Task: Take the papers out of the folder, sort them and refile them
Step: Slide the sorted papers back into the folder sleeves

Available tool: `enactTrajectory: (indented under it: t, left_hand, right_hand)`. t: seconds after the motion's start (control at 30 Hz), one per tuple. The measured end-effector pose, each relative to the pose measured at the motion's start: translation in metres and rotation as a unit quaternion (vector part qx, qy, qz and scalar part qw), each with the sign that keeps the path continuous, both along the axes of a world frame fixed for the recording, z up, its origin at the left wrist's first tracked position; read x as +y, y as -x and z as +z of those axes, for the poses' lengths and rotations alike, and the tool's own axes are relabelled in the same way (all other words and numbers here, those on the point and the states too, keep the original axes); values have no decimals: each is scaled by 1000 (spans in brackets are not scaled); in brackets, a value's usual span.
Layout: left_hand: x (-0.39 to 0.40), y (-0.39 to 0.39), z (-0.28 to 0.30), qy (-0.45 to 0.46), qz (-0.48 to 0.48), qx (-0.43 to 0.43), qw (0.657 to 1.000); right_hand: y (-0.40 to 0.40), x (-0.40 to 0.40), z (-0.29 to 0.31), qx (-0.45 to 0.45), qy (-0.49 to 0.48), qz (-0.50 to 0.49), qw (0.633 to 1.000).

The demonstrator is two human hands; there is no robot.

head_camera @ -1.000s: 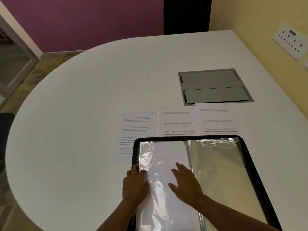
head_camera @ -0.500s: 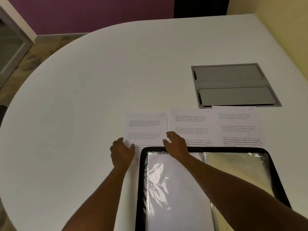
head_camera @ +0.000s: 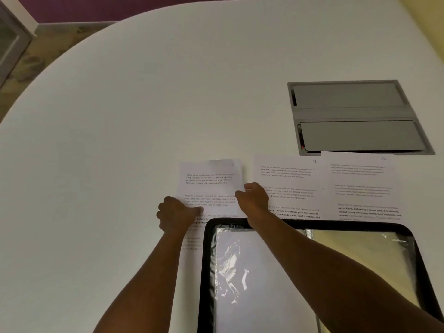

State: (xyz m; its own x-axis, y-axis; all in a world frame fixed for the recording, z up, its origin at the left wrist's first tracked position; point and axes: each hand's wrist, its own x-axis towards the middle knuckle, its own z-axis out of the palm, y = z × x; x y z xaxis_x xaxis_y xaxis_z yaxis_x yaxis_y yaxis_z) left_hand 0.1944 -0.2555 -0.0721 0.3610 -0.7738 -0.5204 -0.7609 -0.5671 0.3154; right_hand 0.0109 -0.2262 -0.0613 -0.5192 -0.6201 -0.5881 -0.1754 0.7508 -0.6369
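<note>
I have both hands on the leftmost printed sheet, one of three laid side by side on the white worktop just beyond the open black folder. My left hand grips its left edge, fingers curled round the paper; my right hand pinches its right edge, fingers closed on it. The far end of the sheet looks lifted and a little curled, so I judge I am picking it up to refile it. The middle sheet and the right sheet lie flat, their near ends tucked under the folder's top edge, the right one touching the grey cable hatch set in the worktop. The folder lies open with its clear plastic sleeve facing up; whether papers already sit inside I cannot tell. Next I need to draw this sheet back toward me, free its near end from under the folder rim, and feed it squarely into a sleeve opening without creasing it.
</note>
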Motion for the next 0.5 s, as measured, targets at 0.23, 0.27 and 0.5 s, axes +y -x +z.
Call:
enactTrajectory:
  t: [0.23, 0.27, 0.5]
  left_hand:
    - [-4, -10, 4, 72, 24, 57, 996]
    - [-5, -12, 6, 92, 31, 78, 992]
    - [-14, -23, 66, 272, 44, 174, 945]
  right_hand:
    - [2, -6, 21, 26, 92, 87, 992]
    - [3, -8, 28, 15, 108, 87, 990]
    - [14, -10, 98, -16, 225, 58, 973]
